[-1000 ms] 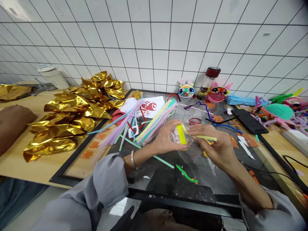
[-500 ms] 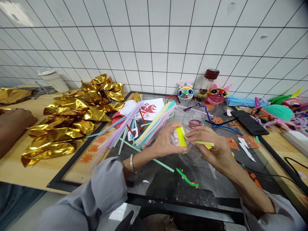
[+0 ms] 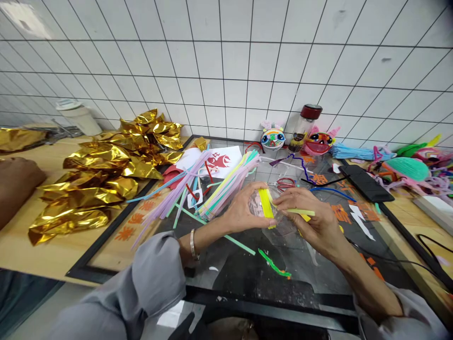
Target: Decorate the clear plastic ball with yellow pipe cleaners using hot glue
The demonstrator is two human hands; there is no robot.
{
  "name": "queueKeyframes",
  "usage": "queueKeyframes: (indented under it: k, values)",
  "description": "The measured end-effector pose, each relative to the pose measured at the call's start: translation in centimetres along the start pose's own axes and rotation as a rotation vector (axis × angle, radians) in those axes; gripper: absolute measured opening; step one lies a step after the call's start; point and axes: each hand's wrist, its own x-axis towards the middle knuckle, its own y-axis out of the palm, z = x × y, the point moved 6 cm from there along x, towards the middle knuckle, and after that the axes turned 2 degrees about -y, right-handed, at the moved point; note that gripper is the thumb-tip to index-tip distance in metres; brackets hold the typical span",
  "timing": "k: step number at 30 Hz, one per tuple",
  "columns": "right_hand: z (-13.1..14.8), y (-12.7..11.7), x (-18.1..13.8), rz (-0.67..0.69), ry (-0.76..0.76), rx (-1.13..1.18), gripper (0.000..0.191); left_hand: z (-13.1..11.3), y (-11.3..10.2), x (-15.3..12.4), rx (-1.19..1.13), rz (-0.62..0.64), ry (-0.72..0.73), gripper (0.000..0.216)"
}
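A white tiled wall is running behind the wooden table (image 3: 53,255), where a black-framed glass sheet (image 3: 247,274) is covering the middle. Crumpled gold foil (image 3: 106,174) is lying toward the table's left edge, and a fan of pastel straws (image 3: 212,184) is spreading just beside it. Near the front edge, the left hand (image 3: 240,212) is cupping a clear plastic ball (image 3: 256,204), fingers curled around it. The right hand (image 3: 314,219) is pinching a yellow pipe cleaner (image 3: 266,204) being wrapped over the ball. A black phone (image 3: 366,182) is lying toward the right edge.
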Motion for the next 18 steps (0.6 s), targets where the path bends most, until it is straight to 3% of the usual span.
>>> queueKeyframes:
  k: [18]
  values:
    - [1.02, 0.42, 0.00, 0.040, -0.065, -0.158, 0.014, -0.60, -0.02, 0.04, -0.007, -0.008, 0.013, 0.071]
